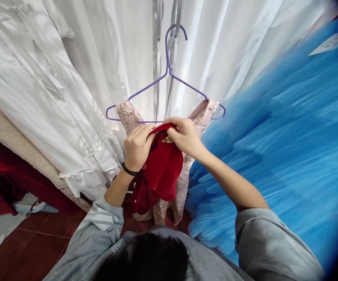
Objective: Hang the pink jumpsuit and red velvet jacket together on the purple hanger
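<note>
The left hand (137,147) pinches the upper edge of a deep red, velvety cloth garment (165,171), and the right hand (188,136) pinches that edge just beside a small gold ornament with pale beads (167,139). The red garment hangs before a pale pink, floral-textured garment (182,183) on a thin purple hanger (168,68), left of layered bright blue tulle (277,156)

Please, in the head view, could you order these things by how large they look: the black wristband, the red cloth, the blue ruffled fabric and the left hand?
1. Blue ruffled fabric, by far the largest
2. Red cloth, counting its visible part
3. Left hand
4. Black wristband
</note>
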A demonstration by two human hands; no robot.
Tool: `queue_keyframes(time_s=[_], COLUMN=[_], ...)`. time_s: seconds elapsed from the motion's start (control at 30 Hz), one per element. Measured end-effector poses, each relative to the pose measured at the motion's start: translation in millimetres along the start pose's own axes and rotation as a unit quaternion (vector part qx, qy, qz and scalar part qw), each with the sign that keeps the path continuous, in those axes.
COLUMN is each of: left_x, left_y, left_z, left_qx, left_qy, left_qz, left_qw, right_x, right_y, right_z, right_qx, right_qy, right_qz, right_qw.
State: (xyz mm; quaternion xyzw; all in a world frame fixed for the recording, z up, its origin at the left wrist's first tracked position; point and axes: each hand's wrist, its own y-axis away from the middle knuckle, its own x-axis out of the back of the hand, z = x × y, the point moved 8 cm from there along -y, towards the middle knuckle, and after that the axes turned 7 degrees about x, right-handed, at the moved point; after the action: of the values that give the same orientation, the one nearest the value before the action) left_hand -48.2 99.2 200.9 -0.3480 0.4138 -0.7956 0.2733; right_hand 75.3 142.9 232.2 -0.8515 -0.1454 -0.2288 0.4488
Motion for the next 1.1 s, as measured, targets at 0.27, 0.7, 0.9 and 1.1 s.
queue_keyframes(time_s=[0.27,0.7,0.9,1.1], left_x=[-17,55,46,56], left_y=[94,89,66,74], left_z=[-28,-113,-76,-50], left_qx=[0.119,0.524,0.589,0.617], left_qy=[-0.084,0.353,0.417,0.422], left_qz=[-0.057,-0.021,-0.088,-0.084], left_qw=[0.988,0.774,0.686,0.659], right_x=[74,140,31,-124], right_y=[-19,48,52,77], right_z=[-13,52,43,2], right_qx=[0.063,-0.058,-0.028,0.039], right_qy=[0.071,0.089,-0.006,-0.061], right_qz=[0.178,0.23,-0.093,-0.349], right_qw=[0.979,0.967,0.995,0.934])
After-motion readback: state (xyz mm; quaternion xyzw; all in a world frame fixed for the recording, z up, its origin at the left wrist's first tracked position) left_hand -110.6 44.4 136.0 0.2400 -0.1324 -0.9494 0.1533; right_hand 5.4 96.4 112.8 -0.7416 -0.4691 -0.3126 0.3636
